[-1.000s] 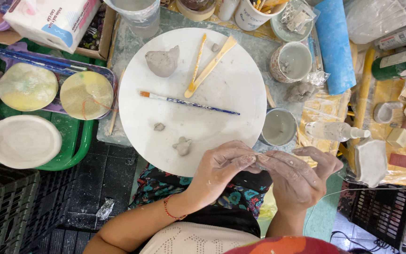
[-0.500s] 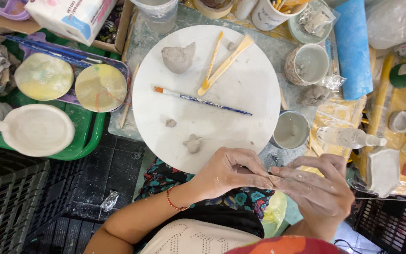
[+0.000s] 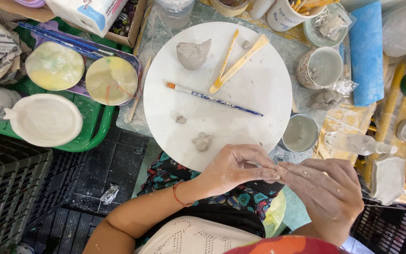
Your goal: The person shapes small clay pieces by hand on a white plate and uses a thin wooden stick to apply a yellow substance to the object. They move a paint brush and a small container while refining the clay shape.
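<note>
Clay bit, near edge of the scene, is sitting between both sets of fingertips, just off the near rim of the round white board.

— How is it being held?

— Left hand fingers are pressing together around it from the left; right hand fingers are closing in from the right, tips touching. Most of the piece is hidden, so its shape cannot be told.

— How is it likely handling?

— Judging by the grey lumps on the board, it is looking soft, light, a little sticky, easily dented. Light pinching at the ends seems safest.

— What is lying around?

— A larger clay lump at the far side of the board, a small clay lump near the hands, a blue-handled brush across the middle, two wooden tools far of it. A grey cup is standing just right of the board, closest to the hands. Nothing is sitting between the hands and the board.
</note>
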